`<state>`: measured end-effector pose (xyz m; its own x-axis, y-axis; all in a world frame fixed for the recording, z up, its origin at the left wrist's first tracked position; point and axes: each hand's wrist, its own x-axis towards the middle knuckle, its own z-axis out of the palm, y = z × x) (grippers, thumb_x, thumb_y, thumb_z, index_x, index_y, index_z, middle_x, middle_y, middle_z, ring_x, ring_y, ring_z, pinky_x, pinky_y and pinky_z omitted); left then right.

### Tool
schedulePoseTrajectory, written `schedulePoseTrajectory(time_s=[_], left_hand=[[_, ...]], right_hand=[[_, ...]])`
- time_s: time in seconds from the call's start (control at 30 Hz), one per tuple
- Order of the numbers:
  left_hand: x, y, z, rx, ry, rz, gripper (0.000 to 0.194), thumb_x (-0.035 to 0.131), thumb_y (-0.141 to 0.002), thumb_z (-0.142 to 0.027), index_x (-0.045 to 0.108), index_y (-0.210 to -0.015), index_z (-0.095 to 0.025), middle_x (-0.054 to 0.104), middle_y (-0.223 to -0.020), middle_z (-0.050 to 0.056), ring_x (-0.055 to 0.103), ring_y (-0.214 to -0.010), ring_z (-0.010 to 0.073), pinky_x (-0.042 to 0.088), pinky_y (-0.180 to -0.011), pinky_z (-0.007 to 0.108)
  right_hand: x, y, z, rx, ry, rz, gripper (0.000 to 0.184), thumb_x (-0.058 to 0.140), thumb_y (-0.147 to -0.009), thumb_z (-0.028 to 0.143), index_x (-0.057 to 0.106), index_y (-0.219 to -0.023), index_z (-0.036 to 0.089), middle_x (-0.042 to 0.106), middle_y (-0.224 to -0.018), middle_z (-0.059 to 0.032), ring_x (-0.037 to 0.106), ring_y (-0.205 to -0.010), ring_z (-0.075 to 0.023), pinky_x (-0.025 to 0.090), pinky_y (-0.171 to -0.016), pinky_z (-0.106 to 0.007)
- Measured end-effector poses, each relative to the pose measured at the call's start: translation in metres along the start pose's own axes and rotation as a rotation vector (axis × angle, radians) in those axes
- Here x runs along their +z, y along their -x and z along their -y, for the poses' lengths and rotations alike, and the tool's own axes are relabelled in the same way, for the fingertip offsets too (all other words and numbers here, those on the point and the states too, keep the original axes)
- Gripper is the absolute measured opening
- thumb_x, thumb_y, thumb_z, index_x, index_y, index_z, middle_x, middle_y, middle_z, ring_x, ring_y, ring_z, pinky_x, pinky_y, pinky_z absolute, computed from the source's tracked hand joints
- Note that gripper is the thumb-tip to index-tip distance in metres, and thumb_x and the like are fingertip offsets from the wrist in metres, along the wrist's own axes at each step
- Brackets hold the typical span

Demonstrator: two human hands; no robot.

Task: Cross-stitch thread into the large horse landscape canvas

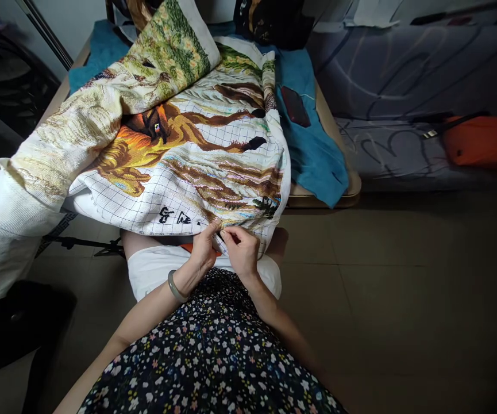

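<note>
A large cross-stitch cloth (179,144) with a horse picture on a gridded white ground drapes from a table down onto my lap. Both hands meet at its near edge. My left hand (205,248), with a pale bangle (174,286) on the wrist, pinches the cloth's edge from below. My right hand (240,248) is closed in a pinch right beside it, fingertips against the cloth; what it holds is too small to make out. An orange thing (188,248) peeks out under the left hand.
A teal towel (312,144) covers the wooden table (338,198), with a dark phone (295,106) lying on it. A grey sofa (403,86) with an orange cushion (485,141) stands at the right. A black bag (272,20) sits behind. Tiled floor (403,287) spreads to the right.
</note>
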<state>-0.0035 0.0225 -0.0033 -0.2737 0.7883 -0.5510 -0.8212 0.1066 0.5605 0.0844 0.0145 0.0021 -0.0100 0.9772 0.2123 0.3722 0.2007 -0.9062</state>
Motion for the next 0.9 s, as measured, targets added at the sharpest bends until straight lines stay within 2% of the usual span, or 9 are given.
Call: schedulePoseTrajectory(time_s=[0.2, 0.33, 0.47, 0.57, 0.63, 0.7, 0.8, 0.87, 0.9], left_hand=[[-0.002, 0.003, 0.001, -0.026, 0.025, 0.031, 0.024, 0.080, -0.053, -0.018, 0.066, -0.072, -0.012, 0.065, -0.070, 0.001, 0.059, -0.067, 0.0116, 0.045, -0.073, 0.026], [-0.004, 0.003, 0.001, -0.043, 0.013, 0.049, 0.023, 0.080, -0.054, -0.019, 0.065, -0.071, -0.013, 0.064, -0.068, 0.000, 0.058, -0.064, 0.0116, 0.044, -0.069, 0.027], [-0.005, 0.004, 0.001, -0.044, 0.011, 0.069, 0.022, 0.080, -0.054, -0.021, 0.066, -0.070, -0.013, 0.066, -0.069, 0.001, 0.058, -0.064, 0.0115, 0.044, -0.069, 0.026], [-0.006, 0.004, 0.001, -0.038, 0.008, 0.090, 0.021, 0.080, -0.054, -0.022, 0.067, -0.068, -0.013, 0.066, -0.067, 0.001, 0.058, -0.062, 0.0110, 0.045, -0.067, 0.025], [-0.006, 0.003, 0.001, -0.036, -0.007, 0.097, 0.021, 0.080, -0.054, -0.023, 0.066, -0.067, -0.013, 0.066, -0.065, 0.001, 0.058, -0.061, 0.0112, 0.045, -0.067, 0.025], [-0.005, 0.003, 0.002, -0.038, -0.031, 0.093, 0.023, 0.080, -0.054, -0.024, 0.067, -0.069, -0.013, 0.067, -0.067, 0.003, 0.060, -0.065, 0.0133, 0.047, -0.071, 0.028], [-0.004, 0.002, 0.001, -0.006, -0.015, 0.053, 0.032, 0.082, -0.052, -0.020, 0.068, -0.081, -0.013, 0.070, -0.080, 0.006, 0.065, -0.080, 0.0180, 0.047, -0.084, 0.033], [-0.004, 0.002, 0.001, 0.018, 0.014, 0.025, 0.040, 0.083, -0.050, -0.017, 0.067, -0.087, -0.014, 0.071, -0.086, 0.006, 0.065, -0.090, 0.0197, 0.046, -0.090, 0.034], [-0.004, 0.002, 0.000, 0.021, 0.020, 0.018, 0.042, 0.083, -0.050, -0.017, 0.067, -0.089, -0.014, 0.071, -0.087, 0.006, 0.064, -0.093, 0.0204, 0.045, -0.092, 0.034]], right_hand=[[0.001, 0.001, -0.001, 0.128, -0.112, -0.013, 0.011, 0.062, -0.076, 0.027, 0.063, -0.077, 0.017, 0.067, -0.069, -0.0026, 0.062, -0.061, -0.0143, 0.051, -0.059, -0.025], [0.001, -0.005, 0.005, 0.218, -0.178, -0.050, 0.020, 0.064, -0.074, 0.030, 0.056, -0.088, 0.018, 0.065, -0.066, 0.0002, 0.058, -0.050, -0.0119, 0.049, -0.050, -0.023], [-0.005, -0.013, 0.014, 0.175, -0.124, 0.040, 0.021, 0.058, -0.079, 0.025, 0.058, -0.099, 0.018, 0.064, -0.064, 0.0015, 0.059, -0.049, -0.0115, 0.048, -0.051, -0.022], [-0.007, -0.019, 0.016, 0.133, -0.025, 0.137, 0.012, 0.051, -0.083, 0.025, 0.060, -0.087, 0.018, 0.064, -0.065, 0.0009, 0.059, -0.047, -0.0105, 0.047, -0.049, -0.021], [-0.008, -0.023, 0.018, 0.121, 0.000, 0.200, 0.011, 0.050, -0.084, 0.025, 0.058, -0.079, 0.019, 0.063, -0.061, 0.0021, 0.057, -0.043, -0.0096, 0.045, -0.046, -0.020], [-0.014, -0.028, 0.021, 0.131, -0.038, 0.181, 0.012, 0.050, -0.085, 0.027, 0.056, -0.079, 0.019, 0.062, -0.061, 0.0027, 0.057, -0.042, -0.0091, 0.042, -0.042, -0.019], [-0.049, -0.045, 0.030, 0.137, -0.233, -0.075, 0.013, 0.051, -0.087, 0.032, 0.054, -0.085, 0.020, 0.067, -0.080, -0.0009, 0.058, -0.044, -0.0078, 0.039, -0.037, -0.019], [-0.093, -0.059, 0.038, 0.093, -0.458, -0.254, 0.011, 0.051, -0.087, 0.033, 0.056, -0.087, 0.023, 0.069, -0.085, -0.0003, 0.056, -0.043, -0.0054, 0.038, -0.037, -0.020], [-0.119, -0.066, 0.042, 0.066, -0.579, -0.297, 0.010, 0.052, -0.087, 0.032, 0.057, -0.081, 0.025, 0.068, -0.076, 0.0024, 0.054, -0.042, -0.0043, 0.037, -0.037, -0.020]])
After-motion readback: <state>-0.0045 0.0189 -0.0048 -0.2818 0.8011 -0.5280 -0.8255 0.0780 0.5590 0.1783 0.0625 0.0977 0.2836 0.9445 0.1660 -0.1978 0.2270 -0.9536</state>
